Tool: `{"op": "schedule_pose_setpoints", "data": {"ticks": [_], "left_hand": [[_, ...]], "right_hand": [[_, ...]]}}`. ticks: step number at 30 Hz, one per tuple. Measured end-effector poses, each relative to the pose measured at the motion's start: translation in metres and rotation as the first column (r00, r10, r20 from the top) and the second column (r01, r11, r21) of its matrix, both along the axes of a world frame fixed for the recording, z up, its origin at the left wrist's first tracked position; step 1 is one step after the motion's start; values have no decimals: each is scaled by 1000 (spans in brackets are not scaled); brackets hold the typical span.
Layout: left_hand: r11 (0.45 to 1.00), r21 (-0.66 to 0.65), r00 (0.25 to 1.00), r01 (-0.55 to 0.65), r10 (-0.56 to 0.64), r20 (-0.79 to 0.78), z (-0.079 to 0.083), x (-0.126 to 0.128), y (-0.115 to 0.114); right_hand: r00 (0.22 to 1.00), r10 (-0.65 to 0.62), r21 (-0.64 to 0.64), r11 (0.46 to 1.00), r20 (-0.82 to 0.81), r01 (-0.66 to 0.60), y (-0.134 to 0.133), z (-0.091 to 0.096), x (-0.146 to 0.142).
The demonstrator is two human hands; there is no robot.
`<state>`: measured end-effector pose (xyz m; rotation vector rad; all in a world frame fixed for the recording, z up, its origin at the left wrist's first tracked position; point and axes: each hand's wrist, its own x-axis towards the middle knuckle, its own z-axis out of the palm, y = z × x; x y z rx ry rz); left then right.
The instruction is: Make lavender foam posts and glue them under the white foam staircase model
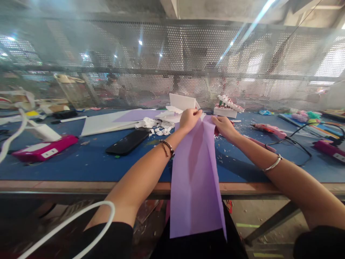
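Observation:
A long sheet of purple paper (192,180) hangs from both my hands, over the table's front edge and down toward my lap. My left hand (190,119) is closed on its far end, near the left corner. On the right corner my right hand (224,126) pinches the same sheet, whose right side is folded over. Beyond the hands stands a white board piece (182,101). Crumpled white paper scraps (159,126) lie just left of my left hand. Behind my right hand is a small white box with a red-and-white trim (228,107).
A black phone (128,142), white and purple sheets (107,122) and a magenta power strip (45,148) lie left on the blue table (88,162). At right are a pink glue gun (269,130) with a black cord and colourful pompoms (303,116). A perforated metal screen (151,54) stands behind.

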<state>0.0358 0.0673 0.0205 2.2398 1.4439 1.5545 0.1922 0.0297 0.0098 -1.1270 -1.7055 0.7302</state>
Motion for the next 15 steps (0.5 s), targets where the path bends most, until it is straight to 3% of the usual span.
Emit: {"op": "schedule_pose_setpoints", "data": {"ticks": [4, 9, 12, 15], "left_hand": [[999, -1, 998, -50, 50, -46, 0, -1, -3], [991, 14, 985, -133, 133, -111, 1, -1, -5], [989, 19, 979, -144, 145, -140, 1, -1, -6], [989, 30, 981, -145, 148, -128, 2, -1, -6]], "right_hand": [[999, 16, -55, 998, -30, -18, -5, 7, -1], [982, 188, -292, 940, 16, -175, -17, 16, -7], [979, 205, -295, 934, -21, -202, -18, 15, -9], [989, 139, -258, 955, -51, -148, -14, 11, -7]]}}
